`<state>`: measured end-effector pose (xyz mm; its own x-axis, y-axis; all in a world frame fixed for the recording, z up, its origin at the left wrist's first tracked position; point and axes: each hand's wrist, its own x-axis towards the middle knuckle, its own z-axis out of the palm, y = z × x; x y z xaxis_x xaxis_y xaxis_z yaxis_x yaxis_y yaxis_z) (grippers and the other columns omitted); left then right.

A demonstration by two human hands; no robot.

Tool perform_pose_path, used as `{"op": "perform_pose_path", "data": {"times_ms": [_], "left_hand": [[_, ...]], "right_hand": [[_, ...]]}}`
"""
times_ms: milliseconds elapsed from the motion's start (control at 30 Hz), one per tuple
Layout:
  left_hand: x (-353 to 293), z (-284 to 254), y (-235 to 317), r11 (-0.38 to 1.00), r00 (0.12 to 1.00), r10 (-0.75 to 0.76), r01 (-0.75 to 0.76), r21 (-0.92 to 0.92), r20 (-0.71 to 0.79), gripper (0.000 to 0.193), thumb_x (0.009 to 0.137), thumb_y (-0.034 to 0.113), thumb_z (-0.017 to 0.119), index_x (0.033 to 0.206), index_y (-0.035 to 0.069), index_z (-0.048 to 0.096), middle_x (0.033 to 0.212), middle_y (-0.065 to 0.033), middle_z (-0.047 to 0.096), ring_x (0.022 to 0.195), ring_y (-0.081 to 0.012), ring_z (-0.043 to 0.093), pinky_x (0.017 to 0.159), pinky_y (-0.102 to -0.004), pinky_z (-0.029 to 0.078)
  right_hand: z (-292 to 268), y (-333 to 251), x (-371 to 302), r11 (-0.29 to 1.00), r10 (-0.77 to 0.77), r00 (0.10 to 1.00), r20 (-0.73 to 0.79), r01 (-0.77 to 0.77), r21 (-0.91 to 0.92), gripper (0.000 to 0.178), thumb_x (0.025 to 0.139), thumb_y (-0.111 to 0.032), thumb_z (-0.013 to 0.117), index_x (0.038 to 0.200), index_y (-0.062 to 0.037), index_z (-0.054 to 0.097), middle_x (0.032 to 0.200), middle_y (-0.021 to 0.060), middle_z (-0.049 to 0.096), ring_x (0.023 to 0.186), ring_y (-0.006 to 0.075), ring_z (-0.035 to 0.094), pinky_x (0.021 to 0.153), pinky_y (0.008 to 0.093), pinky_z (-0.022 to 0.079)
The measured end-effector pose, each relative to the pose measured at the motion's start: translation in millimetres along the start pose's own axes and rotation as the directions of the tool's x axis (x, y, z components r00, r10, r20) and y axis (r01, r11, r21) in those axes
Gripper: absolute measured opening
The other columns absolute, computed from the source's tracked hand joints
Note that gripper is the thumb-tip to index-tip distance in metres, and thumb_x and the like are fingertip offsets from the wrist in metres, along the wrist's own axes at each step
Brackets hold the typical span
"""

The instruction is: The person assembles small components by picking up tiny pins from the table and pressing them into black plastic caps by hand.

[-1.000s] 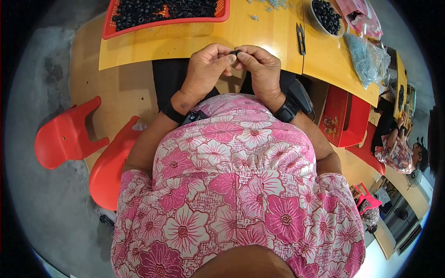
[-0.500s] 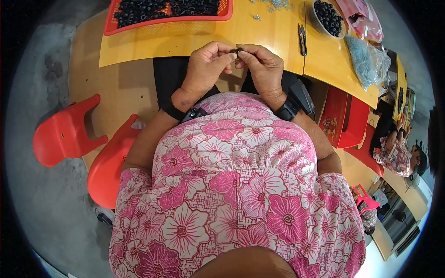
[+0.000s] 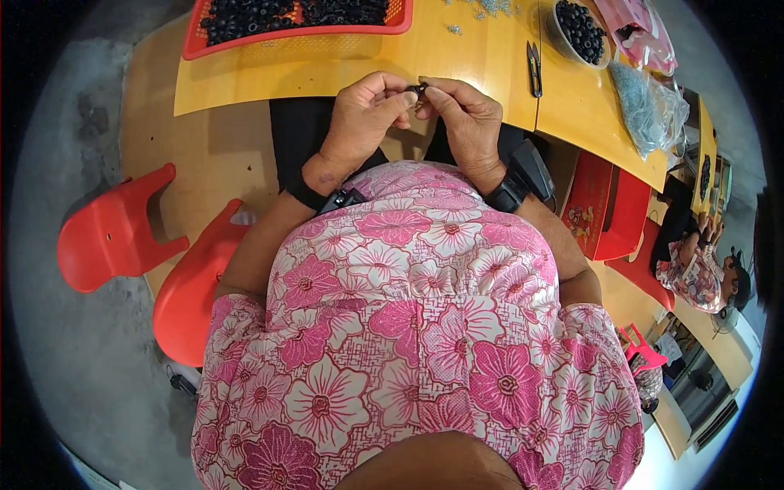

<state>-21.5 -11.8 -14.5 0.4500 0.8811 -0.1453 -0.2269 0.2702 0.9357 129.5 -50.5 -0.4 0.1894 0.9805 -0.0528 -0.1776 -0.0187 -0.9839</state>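
Tabletop (image 3: pixel 465 49), yellow and wide, spans the top of what my head camera sends me. Below it a pink-and-white floral shirt (image 3: pixel 425 327) fills the middle. Two red plastic chairs stand to the left, one (image 3: pixel 114 237) farther out, the other (image 3: pixel 192 302) nearer the person. On the tabletop I have a red basket (image 3: pixel 400 26) of black pieces (image 3: pixel 237 23) at left, and a clear plastic bag (image 3: pixel 653 114) at right, just beside a bowl (image 3: pixel 557 42) of black rings. The left hand (image 3: pixel 367 110) and right hand (image 3: pixel 467 118) meet at the near edge, each in a narrow thumb-and-finger pinch. Dark snips (image 3: pixel 534 69) lie beyond the right hand. Smallest is the black part (image 3: pixel 417 88), held between both hands' fingertips; I cannot tell its shape, as fingers cover much of it.
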Motion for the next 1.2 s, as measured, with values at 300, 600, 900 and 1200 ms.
{"op": "perform_pose_path", "data": {"times_ms": [300,600,900,1200], "left_hand": [[-0.4,1.0,0.8,1.000,1.000,-0.020,0.020,-0.011,0.006,0.015,0.088,0.010,0.059,0.099,-0.001,0.057,0.074,-0.0003,0.057,0.064,-0.0061,0.054,0.059,-0.0204,0.047],[0.0,1.8,-1.4,0.999,0.999,0.035,-0.035,0.014,0.013,0.013,0.087,0.007,0.059,0.098,-0.001,0.058,0.076,-0.0008,0.058,0.066,-0.0064,0.055,0.060,-0.0202,0.048],[-0.8,2.2,-4.3,1.000,1.000,0.025,-0.025,0.005,0.007,0.014,0.087,0.006,0.059,0.098,-0.001,0.058,0.075,-0.0010,0.058,0.065,-0.0064,0.055,0.061,-0.0204,0.048],[-1.3,1.8,-6.5,0.999,0.999,0.041,-0.041,-0.007,0.020,0.013,0.088,0.007,0.059,0.098,-0.001,0.059,0.075,-0.0009,0.058,0.065,-0.0063,0.055,0.061,-0.0204,0.048]], "right_hand": [[1.4,0.5,-0.5,0.996,-0.066,0.998,-0.020,0.065,-0.053,0.010,0.083,0.003,0.060,0.092,0.0054,0.064,0.080,0.0080,0.065,0.066,0.0125,0.062,0.060,0.0218,0.051],[2.4,-0.8,-3.0,0.996,-0.060,0.997,-0.040,0.057,-0.071,0.010,0.084,0.003,0.060,0.092,0.0050,0.064,0.080,0.0077,0.065,0.066,0.0118,0.063,0.061,0.0214,0.052],[0.4,0.0,-3.4,0.984,-0.104,0.994,-0.011,0.102,-0.149,0.010,0.083,0.004,0.060,0.092,0.0044,0.065,0.079,0.0078,0.065,0.067,0.0123,0.063,0.061,0.0218,0.052],[-1.3,-0.7,-5.0,0.956,-0.186,0.982,0.018,0.185,-0.229,0.013,0.082,0.005,0.061,0.094,0.0056,0.065,0.081,0.0090,0.062,0.068,0.0128,0.063,0.061,0.0210,0.051]]}}
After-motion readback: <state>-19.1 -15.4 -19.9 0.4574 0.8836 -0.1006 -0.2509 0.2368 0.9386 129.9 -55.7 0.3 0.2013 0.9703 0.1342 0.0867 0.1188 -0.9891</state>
